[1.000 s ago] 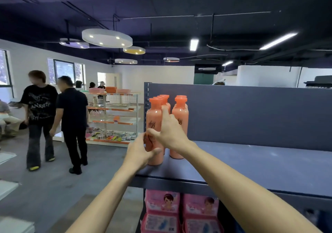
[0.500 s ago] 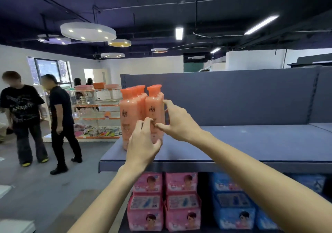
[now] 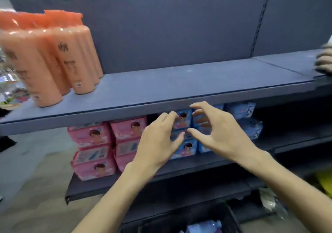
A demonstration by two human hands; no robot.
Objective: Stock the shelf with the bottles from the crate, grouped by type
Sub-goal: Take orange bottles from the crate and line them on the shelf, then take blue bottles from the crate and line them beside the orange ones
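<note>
While both hands are held in the air in front of the shelving, nothing is gripped by either. The left hand (image 3: 158, 141) is seen from the back, its fingers loosely bent and its thumb spread, empty. The right hand (image 3: 221, 133) is likewise empty, its fingers curved apart in a wide claw and its thumb pointed toward the left hand; the two are close together but apart.

A cluster of orange bottles (image 3: 52, 56) is stood at the far left end of the grey top shelf (image 3: 179, 87), packed against one another in rows that run back toward the grey back panel (image 3: 170, 31). Their caps are blurred by motion.

On the lower shelf (image 3: 197, 166), pink packs (image 3: 93, 150) are stacked at the left and blue packs (image 3: 186, 148) at the right, the latter partly hidden behind the hands.

At the bottom edge, the dark crate (image 3: 231, 216) is seen, and what appears to be a clear bottle (image 3: 204, 227) is lain inside it; its type cannot be told.
</note>
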